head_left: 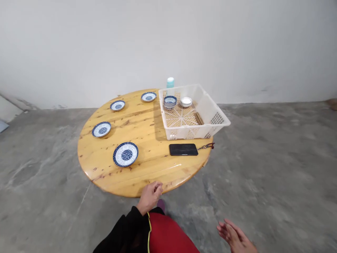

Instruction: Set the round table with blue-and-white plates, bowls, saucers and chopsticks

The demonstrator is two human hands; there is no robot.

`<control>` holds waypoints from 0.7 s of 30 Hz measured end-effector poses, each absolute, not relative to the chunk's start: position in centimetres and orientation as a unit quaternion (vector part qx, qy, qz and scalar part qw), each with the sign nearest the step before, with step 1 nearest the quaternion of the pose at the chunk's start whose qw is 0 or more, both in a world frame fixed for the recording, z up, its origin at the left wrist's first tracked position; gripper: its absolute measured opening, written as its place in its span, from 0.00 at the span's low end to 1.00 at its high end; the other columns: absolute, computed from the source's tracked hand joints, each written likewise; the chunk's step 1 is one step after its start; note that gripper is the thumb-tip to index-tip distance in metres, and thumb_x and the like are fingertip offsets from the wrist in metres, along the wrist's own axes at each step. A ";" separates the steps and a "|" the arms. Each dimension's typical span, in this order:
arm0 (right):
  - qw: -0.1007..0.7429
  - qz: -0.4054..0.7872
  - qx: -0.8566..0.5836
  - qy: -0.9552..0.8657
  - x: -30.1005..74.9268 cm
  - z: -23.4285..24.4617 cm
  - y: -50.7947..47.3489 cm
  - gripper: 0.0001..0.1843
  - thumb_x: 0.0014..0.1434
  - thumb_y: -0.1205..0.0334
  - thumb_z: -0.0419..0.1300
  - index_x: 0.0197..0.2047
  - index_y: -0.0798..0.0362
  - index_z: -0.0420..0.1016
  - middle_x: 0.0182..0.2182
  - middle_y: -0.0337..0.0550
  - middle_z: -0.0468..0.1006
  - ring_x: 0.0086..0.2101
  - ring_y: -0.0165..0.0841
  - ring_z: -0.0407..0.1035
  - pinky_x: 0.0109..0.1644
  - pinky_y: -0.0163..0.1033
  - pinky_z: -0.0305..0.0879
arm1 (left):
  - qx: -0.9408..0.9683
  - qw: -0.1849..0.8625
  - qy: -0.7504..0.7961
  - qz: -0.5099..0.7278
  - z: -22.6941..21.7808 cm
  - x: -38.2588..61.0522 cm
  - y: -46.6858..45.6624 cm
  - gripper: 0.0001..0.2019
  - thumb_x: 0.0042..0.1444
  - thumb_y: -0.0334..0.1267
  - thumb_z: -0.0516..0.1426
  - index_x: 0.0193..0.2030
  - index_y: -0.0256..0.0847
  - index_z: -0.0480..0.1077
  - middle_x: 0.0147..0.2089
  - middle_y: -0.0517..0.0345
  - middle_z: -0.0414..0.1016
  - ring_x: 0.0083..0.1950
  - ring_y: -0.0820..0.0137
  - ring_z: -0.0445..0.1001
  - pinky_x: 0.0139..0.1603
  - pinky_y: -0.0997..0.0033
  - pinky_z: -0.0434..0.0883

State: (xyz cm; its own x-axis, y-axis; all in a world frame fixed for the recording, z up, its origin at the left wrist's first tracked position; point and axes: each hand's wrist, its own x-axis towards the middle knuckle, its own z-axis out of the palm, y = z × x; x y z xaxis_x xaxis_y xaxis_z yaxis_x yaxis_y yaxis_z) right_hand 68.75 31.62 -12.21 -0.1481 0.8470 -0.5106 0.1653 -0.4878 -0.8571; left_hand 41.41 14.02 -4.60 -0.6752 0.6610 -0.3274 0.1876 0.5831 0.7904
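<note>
My left hand (150,196) rests at the near edge of a round wooden table (147,165), fingers curled loosely with nothing visible in them. My right hand (234,236) hangs over the floor to the lower right, fingers spread, holding nothing. Several blue-patterned plates lie on the table; the nearest plate (125,154) is just beyond my left hand. A white plastic basket (210,109) on the table's right side holds a stack of blue bowls (170,102) and white dishes (186,101). A black phone (183,149) lies in front of the basket.
A key ring with a red tag (207,146) lies next to the phone at the table's edge. A teal and white cup (170,82) stands behind the basket. Grey concrete floor surrounds the table, with a pale wall behind it.
</note>
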 end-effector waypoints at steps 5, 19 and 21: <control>0.291 0.622 -0.557 -0.467 64.8 -10.0 36.9 0.31 0.31 0.42 0.76 0.36 0.51 0.79 0.27 0.46 0.82 0.29 0.49 0.80 0.30 0.49 0.80 | 0.253 0.247 0.821 0.448 -1.9 34.9 17.3 0.15 0.65 0.41 0.49 0.48 0.39 0.74 0.40 0.54 0.82 0.41 0.67 0.81 0.45 0.70 0.75; 0.308 0.494 -0.358 -0.730 44.9 9.8 58.9 0.25 0.48 0.40 0.70 0.41 0.50 0.81 0.32 0.47 0.83 0.30 0.39 0.78 0.38 0.46 0.79 | 0.285 0.189 0.689 0.639 10.3 18.9 38.9 0.16 0.64 0.42 0.54 0.54 0.36 0.70 0.57 0.45 0.76 0.59 0.62 0.74 0.62 0.60 0.70; 0.266 0.532 -0.325 -0.736 39.7 10.2 62.6 0.24 0.47 0.44 0.72 0.40 0.52 0.81 0.31 0.47 0.83 0.29 0.38 0.78 0.35 0.44 0.78 | 0.248 0.201 0.692 0.648 10.1 16.3 42.6 0.15 0.63 0.42 0.54 0.52 0.37 0.71 0.55 0.47 0.77 0.58 0.62 0.73 0.63 0.59 0.69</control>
